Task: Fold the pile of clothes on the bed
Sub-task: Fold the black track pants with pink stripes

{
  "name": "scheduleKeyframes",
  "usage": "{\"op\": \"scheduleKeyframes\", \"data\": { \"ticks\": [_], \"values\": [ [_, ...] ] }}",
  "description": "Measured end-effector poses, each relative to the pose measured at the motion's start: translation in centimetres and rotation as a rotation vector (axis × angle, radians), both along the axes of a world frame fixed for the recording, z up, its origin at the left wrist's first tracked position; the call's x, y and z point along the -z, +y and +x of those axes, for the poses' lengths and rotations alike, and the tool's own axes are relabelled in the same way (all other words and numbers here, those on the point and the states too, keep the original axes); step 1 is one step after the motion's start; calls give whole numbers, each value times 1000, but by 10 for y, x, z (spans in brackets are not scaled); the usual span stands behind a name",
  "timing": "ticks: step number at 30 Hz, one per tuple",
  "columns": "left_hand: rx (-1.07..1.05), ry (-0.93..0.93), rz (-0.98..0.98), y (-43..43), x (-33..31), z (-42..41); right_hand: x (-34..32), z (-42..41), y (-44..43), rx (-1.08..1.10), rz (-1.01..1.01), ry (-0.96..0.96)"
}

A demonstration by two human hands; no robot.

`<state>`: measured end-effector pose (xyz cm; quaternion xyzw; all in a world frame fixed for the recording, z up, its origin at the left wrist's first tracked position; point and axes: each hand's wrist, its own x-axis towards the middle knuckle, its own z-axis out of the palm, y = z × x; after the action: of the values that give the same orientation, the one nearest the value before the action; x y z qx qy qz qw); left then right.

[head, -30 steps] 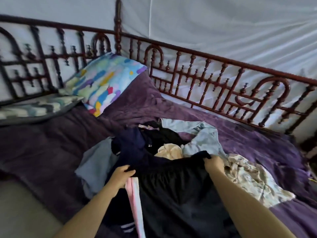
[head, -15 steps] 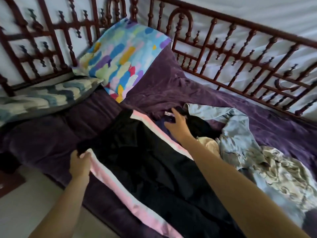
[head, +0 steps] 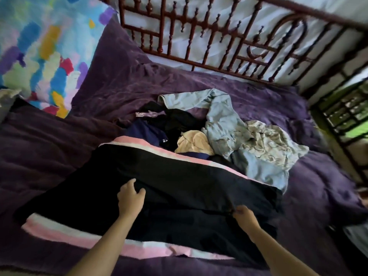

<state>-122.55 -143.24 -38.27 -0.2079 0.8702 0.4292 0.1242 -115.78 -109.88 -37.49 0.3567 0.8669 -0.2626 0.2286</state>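
The purple bed [head: 199,80] fills the frame. Across its lower centre lies the black garment [head: 179,186] with pink stripes. Its upper edge overlaps the unfolded pile [head: 229,136] at centre right, so dragging it may pull those pieces along. The left hand [head: 130,200] rests on it with fingers bent, grip unclear. The right hand [head: 244,215] pinches a fold; a slip there would likely skew the crease.

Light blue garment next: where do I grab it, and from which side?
Pinch the light blue garment at its far-left end, coming from the left over the purple blanket. That end lies flat and uncovered; the patterned garment drapes over its right part, so gripping there would probably drag both.
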Motion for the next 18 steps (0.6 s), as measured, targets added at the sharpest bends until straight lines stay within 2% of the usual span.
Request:
{"op": "scheduleKeyframes", "data": {
  "ticks": [9, 18],
  "values": [
    [350, -46, -67, 110, -5, -19, 2, 48, 79, 285, -41, 67],
    [504, -59, -207, 217, 6, -29, 30, 47, 194, 565, -160, 188]
  ]
}}
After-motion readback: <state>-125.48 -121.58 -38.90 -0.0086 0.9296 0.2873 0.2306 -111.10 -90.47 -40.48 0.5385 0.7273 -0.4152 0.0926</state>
